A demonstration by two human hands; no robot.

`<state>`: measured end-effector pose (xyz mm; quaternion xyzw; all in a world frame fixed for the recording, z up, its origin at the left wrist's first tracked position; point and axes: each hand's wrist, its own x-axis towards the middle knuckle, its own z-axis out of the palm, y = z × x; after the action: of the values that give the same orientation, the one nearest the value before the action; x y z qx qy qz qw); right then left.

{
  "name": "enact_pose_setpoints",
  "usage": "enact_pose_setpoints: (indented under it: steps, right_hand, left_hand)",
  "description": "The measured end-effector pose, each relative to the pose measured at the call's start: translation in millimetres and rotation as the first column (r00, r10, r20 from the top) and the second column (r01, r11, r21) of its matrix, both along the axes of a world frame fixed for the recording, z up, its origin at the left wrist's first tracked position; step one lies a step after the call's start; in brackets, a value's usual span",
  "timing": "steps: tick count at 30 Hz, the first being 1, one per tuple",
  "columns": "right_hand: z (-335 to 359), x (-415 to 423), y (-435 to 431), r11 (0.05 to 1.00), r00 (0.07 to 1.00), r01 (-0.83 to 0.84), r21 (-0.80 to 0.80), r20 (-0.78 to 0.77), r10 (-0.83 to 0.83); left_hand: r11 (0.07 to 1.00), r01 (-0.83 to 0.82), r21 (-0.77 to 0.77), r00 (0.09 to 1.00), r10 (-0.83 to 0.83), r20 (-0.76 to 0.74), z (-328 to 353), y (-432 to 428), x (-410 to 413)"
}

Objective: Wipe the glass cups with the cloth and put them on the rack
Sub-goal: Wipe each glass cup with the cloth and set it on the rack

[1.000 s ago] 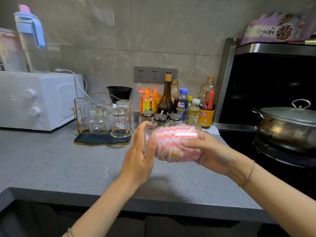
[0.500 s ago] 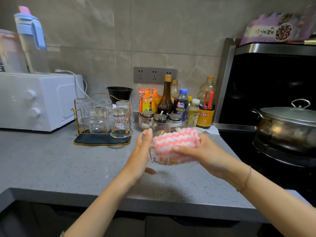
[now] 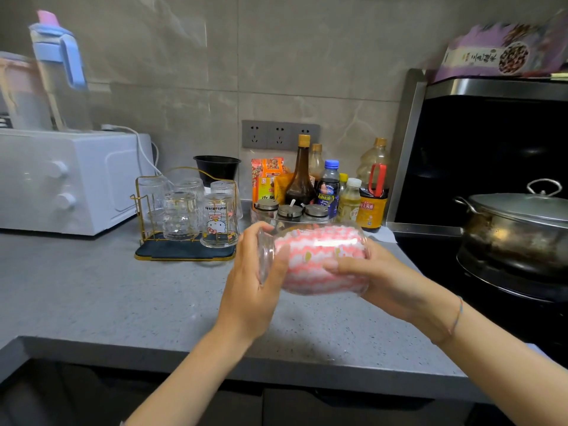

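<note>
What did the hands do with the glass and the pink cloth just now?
Half a second ago the left hand was open against the end of the glass cup; now it grips that end again. The right hand keeps holding the cup with the pink cloth stuffed inside, held sideways above the counter. The cups on the rack have not moved.

a home kitchen: grey countertop (image 3: 92,296), white microwave (image 3: 70,179) at nine o'clock, sauce bottles (image 3: 332,186) at twelve under wall sockets (image 3: 280,135), lidded steel pot (image 3: 516,229) on a stove at three.
</note>
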<state>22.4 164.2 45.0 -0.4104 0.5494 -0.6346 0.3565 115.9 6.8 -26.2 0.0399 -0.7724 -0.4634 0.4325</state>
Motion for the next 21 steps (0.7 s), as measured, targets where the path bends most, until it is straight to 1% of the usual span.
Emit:
enact_pose_setpoints:
  steps: [3, 5, 7, 9, 12, 14, 15, 16, 18, 21]
  right_hand:
    - [2.2, -3.7, 5.4, 0.999, 0.998, -0.028, 0.032, 0.061, 0.026]
    - [5.1, -3.6, 8.6, 0.998, 0.997, -0.033, 0.058, 0.070, 0.029]
    - [7.4, -3.0, 9.2, 0.996, 0.998, -0.004, 0.093, 0.057, -0.001]
    - [7.3, -4.9, 8.7, 0.994, 0.998, 0.041, 0.102, 0.042, -0.045]
    - [5.4, -5.4, 7.9, 0.988, 0.996, 0.088, 0.126, -0.026, -0.086]
    - [4.7, -5.5, 7.5, 0.983, 0.988, 0.133, 0.125, -0.100, -0.121]
    - [4.5, -5.4, 6.8, 0.980, 0.980, 0.159, 0.118, -0.143, -0.142]
    - [4.5, -5.1, 5.9, 0.977, 0.971, 0.183, 0.112, -0.177, -0.161]
    - [3.8, -6.5, 4.1, 0.972, 0.961, 0.215, 0.095, -0.200, -0.193]
    - [5.3, -10.0, 3.1, 0.968, 0.957, 0.224, 0.115, -0.216, -0.196]
  left_hand:
    - [0.978, -0.036, -0.205, 0.996, 0.018, -0.086, 3.4, 2.8, 3.8]
    - [0.966, -0.007, -0.257, 0.993, -0.022, -0.113, 4.1, 3.3, 4.1]
    - [0.966, 0.030, -0.256, 0.991, -0.063, -0.121, 3.1, 3.6, 2.8]
    - [0.981, 0.092, -0.172, 0.992, -0.106, -0.075, 3.9, 4.5, 0.8]
    - [0.973, 0.217, 0.083, 0.971, -0.224, 0.082, 10.6, 9.2, 2.3]
    - [0.907, 0.278, 0.315, 0.933, -0.333, 0.136, 15.6, 12.4, 4.1]
    - [0.872, 0.281, 0.401, 0.920, -0.364, 0.148, 18.8, 14.0, 6.1]
    - [0.854, 0.262, 0.450, 0.915, -0.368, 0.165, 21.6, 15.2, 7.5]
    - [0.844, 0.221, 0.488, 0.922, -0.344, 0.176, 22.3, 16.4, 8.4]
    - [0.863, 0.202, 0.463, 0.948, -0.291, 0.128, 15.7, 18.8, 8.8]
